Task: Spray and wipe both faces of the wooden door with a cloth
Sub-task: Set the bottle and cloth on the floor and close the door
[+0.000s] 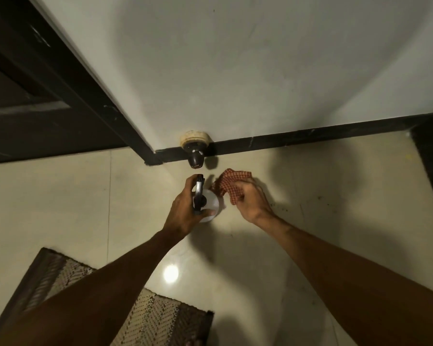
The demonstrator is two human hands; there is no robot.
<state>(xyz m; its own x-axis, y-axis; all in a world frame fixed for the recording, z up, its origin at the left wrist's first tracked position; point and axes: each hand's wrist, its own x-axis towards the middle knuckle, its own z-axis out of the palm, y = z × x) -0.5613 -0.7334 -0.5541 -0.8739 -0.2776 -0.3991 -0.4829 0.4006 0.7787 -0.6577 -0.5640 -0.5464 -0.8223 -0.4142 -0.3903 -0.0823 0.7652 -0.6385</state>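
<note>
One woven mat with a zigzag pattern lies closest, at the bottom, on the shiny tiled floor. Next come two bare arms reaching out. The left hand has its fingers curled round a white spray bottle with a dark trigger top. Just beside it, the right hand grips a bunched red checked cloth in curled fingers. Past the hands, a round door stopper sticks out low on the pale wall, by the black skirting. The dark wooden door is far off on the left, well apart from both hands.
</note>
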